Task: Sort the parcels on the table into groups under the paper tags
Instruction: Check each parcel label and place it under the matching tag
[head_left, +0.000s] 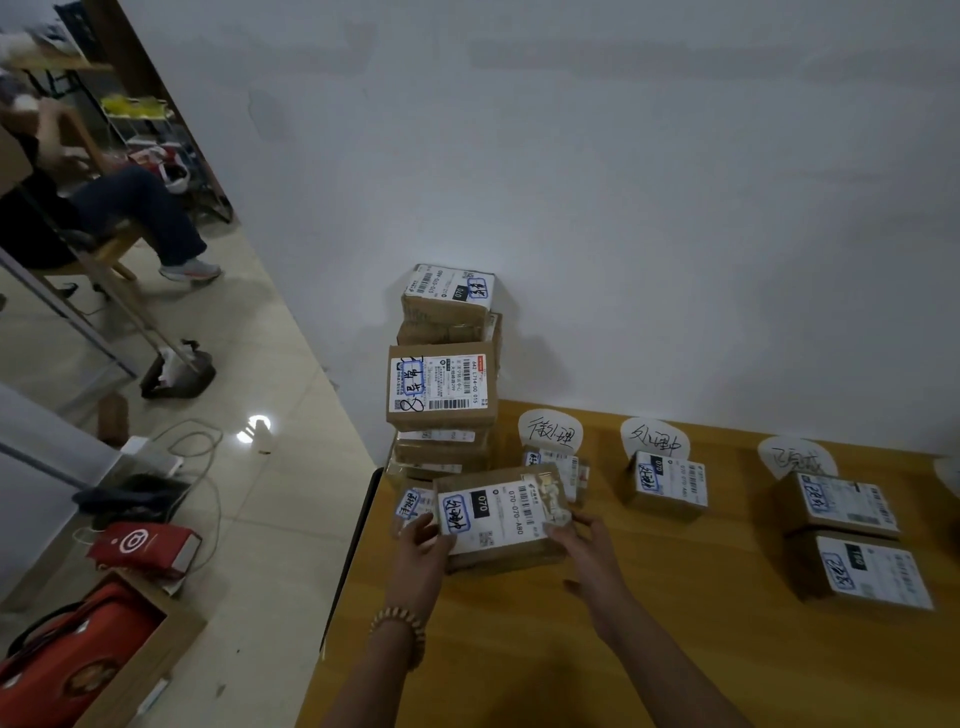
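Note:
A cardboard parcel (498, 512) with a white label sits between my two hands above the wooden table (649, 649). My left hand (421, 551) grips its left end and my right hand (589, 553) grips its right end. A tall stack of parcels (441, 384) rises at the table's far left corner. Three paper tags lie along the wall: the left tag (550, 431), the middle tag (653, 440) and the right tag (797, 457). One parcel (563, 470) lies under the left tag, one (670, 480) under the middle tag, two (844, 506) (867, 571) under the right tag.
Another small parcel (413, 504) lies behind my left hand. The table's left edge (353, 551) drops to a tiled floor with red bags (140, 548), cables and an open box. A seated person (104, 208) is at the far left. A white wall backs the table.

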